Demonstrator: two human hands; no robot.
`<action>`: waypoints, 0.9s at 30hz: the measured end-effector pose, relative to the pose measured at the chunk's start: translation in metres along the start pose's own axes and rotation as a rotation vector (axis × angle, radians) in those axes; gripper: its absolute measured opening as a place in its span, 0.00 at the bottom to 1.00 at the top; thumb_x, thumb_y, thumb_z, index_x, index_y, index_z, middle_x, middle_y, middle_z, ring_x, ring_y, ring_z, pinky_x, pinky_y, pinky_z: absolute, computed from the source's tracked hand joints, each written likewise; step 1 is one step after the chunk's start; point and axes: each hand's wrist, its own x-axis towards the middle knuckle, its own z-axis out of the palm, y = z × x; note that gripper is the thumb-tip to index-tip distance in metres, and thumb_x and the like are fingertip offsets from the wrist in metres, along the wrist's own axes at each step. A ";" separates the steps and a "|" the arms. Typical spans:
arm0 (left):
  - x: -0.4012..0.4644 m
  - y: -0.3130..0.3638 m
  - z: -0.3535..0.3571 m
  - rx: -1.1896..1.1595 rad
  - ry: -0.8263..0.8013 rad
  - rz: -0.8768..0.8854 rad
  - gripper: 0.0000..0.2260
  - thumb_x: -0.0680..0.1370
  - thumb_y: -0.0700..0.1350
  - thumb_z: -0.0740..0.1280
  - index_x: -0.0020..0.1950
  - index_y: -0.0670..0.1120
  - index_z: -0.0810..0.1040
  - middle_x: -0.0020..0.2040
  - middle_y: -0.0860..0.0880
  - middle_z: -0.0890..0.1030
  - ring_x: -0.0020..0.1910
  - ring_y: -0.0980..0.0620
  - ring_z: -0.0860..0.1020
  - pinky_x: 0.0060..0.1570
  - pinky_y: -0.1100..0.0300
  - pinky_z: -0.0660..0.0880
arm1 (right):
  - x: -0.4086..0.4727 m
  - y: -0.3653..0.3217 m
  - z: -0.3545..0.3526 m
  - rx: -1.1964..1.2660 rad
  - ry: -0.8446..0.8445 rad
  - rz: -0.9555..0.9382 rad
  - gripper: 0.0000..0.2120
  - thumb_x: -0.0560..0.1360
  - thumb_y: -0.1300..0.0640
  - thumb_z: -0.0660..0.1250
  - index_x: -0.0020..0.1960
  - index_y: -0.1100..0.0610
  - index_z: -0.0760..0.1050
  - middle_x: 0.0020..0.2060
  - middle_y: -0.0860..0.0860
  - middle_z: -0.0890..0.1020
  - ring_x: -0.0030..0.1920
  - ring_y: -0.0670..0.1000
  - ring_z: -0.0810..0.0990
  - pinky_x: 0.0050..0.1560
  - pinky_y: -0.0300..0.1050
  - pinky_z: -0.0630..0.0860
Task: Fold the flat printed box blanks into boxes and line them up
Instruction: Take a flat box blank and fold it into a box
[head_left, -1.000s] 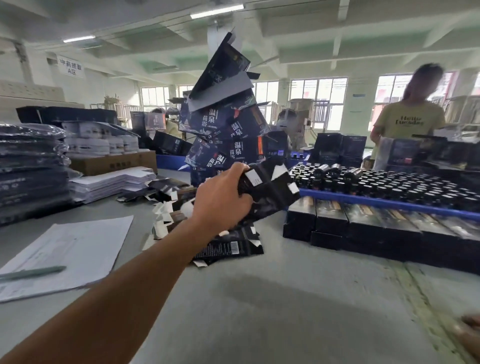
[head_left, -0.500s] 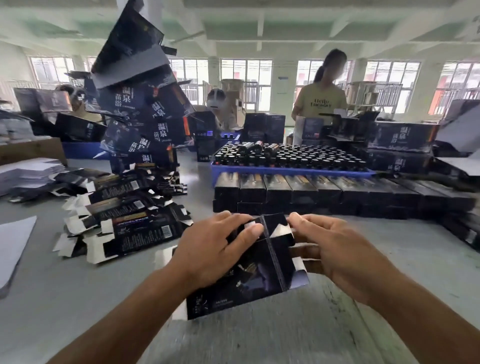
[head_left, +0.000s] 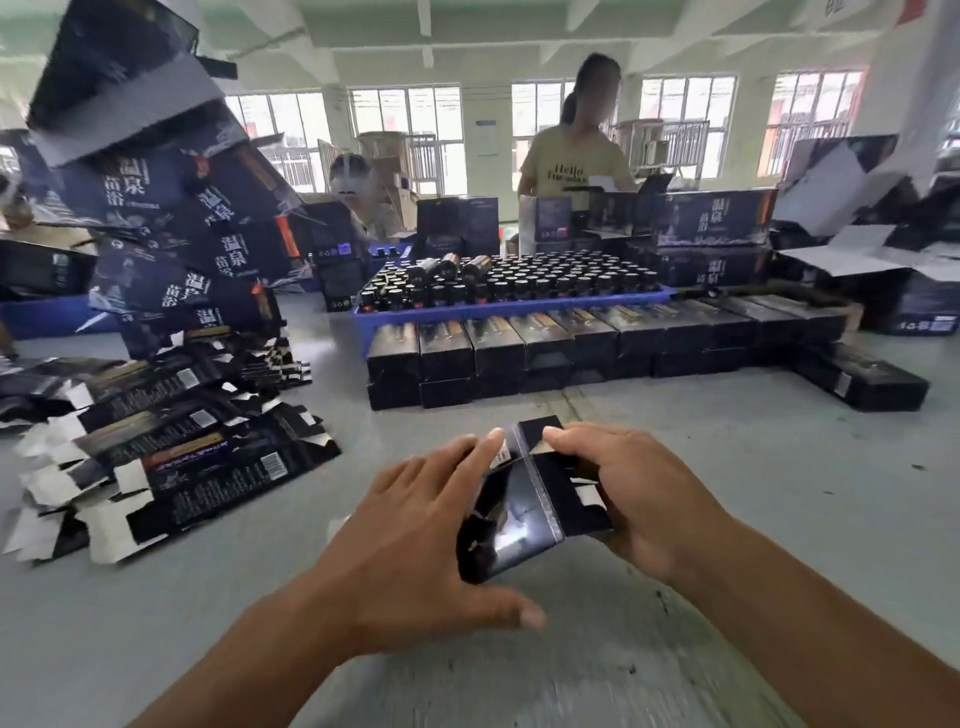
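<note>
Far left on grey bench: loose fanned pile of flat black printed box blanks, white flaps showing, barcodes facing up. Behind pile: leaning tower of larger dark printed cartons, white characters on sides, tilted.

Centre foreground: left hand against left side of partly opened black glossy cardboard box blank; fingers straight and spread along its upper left edge, thumb extended below near its lower corner, not curled round it. Blank held above bench, tilted, long panel facing up, end flaps at far end.

Right of that: right hand gripping right side of same blank, fingers curled over far end flap, palm under right panel.

Beyond hands, centre to right: row of finished black rectangular folded boxes side by side in two layers, touching one another; one more box lying crosswise at right end. Directly behind row: blue plastic tray packed with dark capped bottles. Behind tray: person in yellow T-shirt standing. Far right: open cartons with white flaps
</note>
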 end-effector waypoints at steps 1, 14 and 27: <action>0.001 0.001 0.001 0.011 0.005 -0.002 0.56 0.59 0.85 0.57 0.72 0.69 0.25 0.78 0.65 0.44 0.73 0.64 0.49 0.71 0.64 0.42 | 0.001 0.001 0.000 -0.010 -0.007 -0.012 0.10 0.79 0.54 0.68 0.46 0.59 0.84 0.40 0.54 0.84 0.40 0.52 0.84 0.37 0.47 0.79; -0.004 -0.009 -0.013 0.030 0.218 -0.008 0.51 0.62 0.85 0.54 0.78 0.60 0.51 0.69 0.61 0.69 0.61 0.62 0.67 0.64 0.62 0.61 | -0.008 0.000 -0.001 -0.339 0.054 -0.429 0.06 0.77 0.54 0.71 0.46 0.54 0.76 0.40 0.49 0.86 0.40 0.47 0.85 0.37 0.39 0.81; -0.009 -0.002 -0.021 0.003 0.469 0.072 0.43 0.68 0.61 0.73 0.79 0.56 0.58 0.62 0.74 0.61 0.61 0.74 0.58 0.61 0.65 0.60 | -0.017 0.000 0.005 -0.491 -0.037 -0.539 0.16 0.81 0.61 0.67 0.61 0.42 0.79 0.48 0.43 0.86 0.45 0.43 0.85 0.38 0.38 0.82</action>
